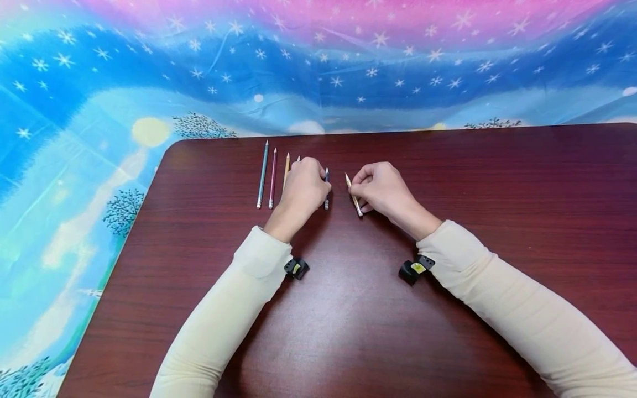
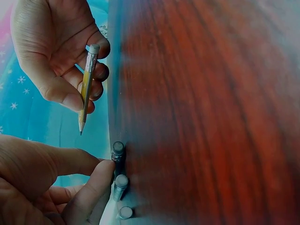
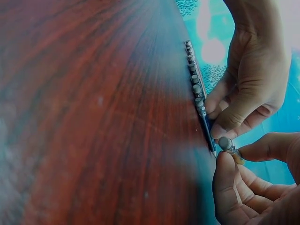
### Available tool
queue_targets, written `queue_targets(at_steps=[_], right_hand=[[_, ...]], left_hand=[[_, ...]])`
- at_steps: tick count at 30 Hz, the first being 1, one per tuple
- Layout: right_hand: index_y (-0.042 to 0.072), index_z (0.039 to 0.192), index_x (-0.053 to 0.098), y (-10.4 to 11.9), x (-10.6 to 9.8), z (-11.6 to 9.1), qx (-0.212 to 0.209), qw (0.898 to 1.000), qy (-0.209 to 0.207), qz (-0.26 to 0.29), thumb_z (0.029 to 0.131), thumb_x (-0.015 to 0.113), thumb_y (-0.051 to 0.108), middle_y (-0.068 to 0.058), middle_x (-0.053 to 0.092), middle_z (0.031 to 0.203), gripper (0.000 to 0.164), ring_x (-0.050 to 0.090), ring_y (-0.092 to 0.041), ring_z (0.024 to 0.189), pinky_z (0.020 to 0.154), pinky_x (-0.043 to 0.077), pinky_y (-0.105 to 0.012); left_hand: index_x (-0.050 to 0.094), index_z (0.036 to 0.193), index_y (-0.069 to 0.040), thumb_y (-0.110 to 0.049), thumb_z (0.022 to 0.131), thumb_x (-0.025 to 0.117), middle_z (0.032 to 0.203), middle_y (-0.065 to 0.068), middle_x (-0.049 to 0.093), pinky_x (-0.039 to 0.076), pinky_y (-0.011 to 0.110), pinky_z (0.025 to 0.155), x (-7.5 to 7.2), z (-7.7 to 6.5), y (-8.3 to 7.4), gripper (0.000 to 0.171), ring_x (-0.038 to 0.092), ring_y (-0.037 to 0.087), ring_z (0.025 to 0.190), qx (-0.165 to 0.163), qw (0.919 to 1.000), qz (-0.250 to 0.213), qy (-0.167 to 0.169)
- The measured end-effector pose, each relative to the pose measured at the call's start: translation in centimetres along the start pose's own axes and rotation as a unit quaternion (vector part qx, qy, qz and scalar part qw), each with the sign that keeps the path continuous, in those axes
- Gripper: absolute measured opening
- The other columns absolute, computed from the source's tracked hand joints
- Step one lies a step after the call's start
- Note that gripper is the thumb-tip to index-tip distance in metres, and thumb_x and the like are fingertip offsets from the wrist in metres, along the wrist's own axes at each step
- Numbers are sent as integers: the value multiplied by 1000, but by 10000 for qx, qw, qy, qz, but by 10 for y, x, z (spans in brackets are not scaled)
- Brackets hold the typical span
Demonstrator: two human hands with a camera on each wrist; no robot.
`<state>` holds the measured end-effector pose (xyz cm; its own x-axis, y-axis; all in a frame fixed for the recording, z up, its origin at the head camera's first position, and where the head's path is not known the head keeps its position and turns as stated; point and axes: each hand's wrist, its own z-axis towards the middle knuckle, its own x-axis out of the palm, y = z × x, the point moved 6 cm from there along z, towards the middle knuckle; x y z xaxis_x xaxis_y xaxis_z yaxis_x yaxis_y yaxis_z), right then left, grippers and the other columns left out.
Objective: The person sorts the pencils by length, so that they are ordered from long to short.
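Note:
My right hand (image 1: 385,189) pinches a yellow pencil (image 2: 87,84) between thumb and fingers. Its eraser end points toward me and its sharpened tip away, as the head view shows. Left of it, a dark blue pencil (image 1: 327,189) lies on the table, with my left hand (image 1: 306,187) pinching it by thumb and forefinger. Further left lie a teal pencil (image 1: 262,174), a dark red pencil (image 1: 272,178) and an orange-yellow pencil (image 1: 286,168), side by side. The left hand partly covers this row, and only the tip of another pencil (image 1: 298,158) shows.
The pencils lie near the far edge of a dark red-brown wooden table (image 1: 338,309). Behind it hangs a blue and pink cloth (image 1: 308,61) with snowflakes. Small black cameras (image 1: 297,268) sit at both sleeve cuffs.

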<state>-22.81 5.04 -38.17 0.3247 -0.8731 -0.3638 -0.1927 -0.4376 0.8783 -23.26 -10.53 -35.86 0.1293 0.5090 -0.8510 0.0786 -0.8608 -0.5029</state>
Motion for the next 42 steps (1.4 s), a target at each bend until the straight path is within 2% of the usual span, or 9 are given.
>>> queue_targets(at_steps=[8,13,19,30,38,42], right_hand=[[-4,97,65,1,4,4,-56,9997,-75,208,92,60,0,-1,65,73,8,62,-9,52,54,60,-27],[-4,96,65,2,8,9,-46,9994,-152,293,92,61,0,-3,64,74,7,63,-10,50,53,61,-28],[-5,93,65,4,12,15,14,9990,-368,254,93,61,1,-4,63,67,7,62,-9,47,51,61,-28],[-5,92,71,12,18,20,39,9973,-676,-301,93,61,2,-10,66,73,12,62,-9,42,50,60,-28],[0,89,71,16,19,22,95,9927,-618,-1029,95,64,7,-4,67,66,12,63,-10,44,53,60,-27],[0,88,70,16,19,23,115,9921,-597,-1098,96,64,7,-4,66,64,12,63,-9,44,53,61,-27]], left_hand=[[40,62,-16,-8,99,66,51,-4,32,34,26,51,0,0,1,47,39,12,47,-114,9999,-75,87],[39,60,-17,-10,100,66,50,-4,32,33,26,49,1,1,2,49,40,12,46,-228,9995,-51,188],[39,60,-17,-9,101,65,49,-3,34,32,26,48,1,1,2,49,41,12,44,-249,9993,-164,228],[39,59,-16,-8,101,64,49,-3,34,31,25,47,1,1,3,49,39,12,44,-255,9994,-134,215],[42,62,-16,-8,101,64,48,-3,38,34,26,48,1,1,4,45,44,12,44,-288,9992,-146,247],[46,63,-15,-9,101,64,47,-3,42,37,26,49,1,1,4,42,47,12,44,-283,9992,-128,249]])
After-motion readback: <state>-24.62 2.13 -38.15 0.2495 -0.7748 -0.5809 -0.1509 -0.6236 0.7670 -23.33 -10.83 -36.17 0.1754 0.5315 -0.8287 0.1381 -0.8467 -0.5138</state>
